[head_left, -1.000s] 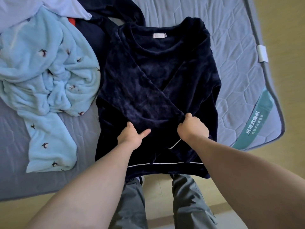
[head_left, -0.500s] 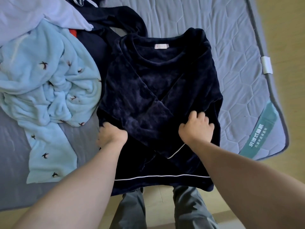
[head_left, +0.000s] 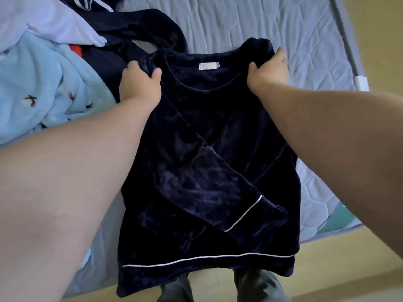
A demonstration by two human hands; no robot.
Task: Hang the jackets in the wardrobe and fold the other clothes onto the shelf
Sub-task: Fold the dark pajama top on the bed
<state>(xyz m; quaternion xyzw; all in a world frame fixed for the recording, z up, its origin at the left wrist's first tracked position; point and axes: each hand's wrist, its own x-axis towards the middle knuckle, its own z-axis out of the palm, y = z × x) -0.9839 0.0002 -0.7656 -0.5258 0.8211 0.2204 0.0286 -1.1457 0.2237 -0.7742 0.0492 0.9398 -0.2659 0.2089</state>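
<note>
Plush, sheeny velvet top (head_left: 196,171); quilted matt mattress (head_left: 283,40).

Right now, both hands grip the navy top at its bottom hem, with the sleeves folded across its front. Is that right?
Not quite. In the head view the left hand and right hand grip the navy top at its shoulders, either side of the collar; the white-striped hem lies untouched. The sleeves are folded across its front, as you said.
</note>
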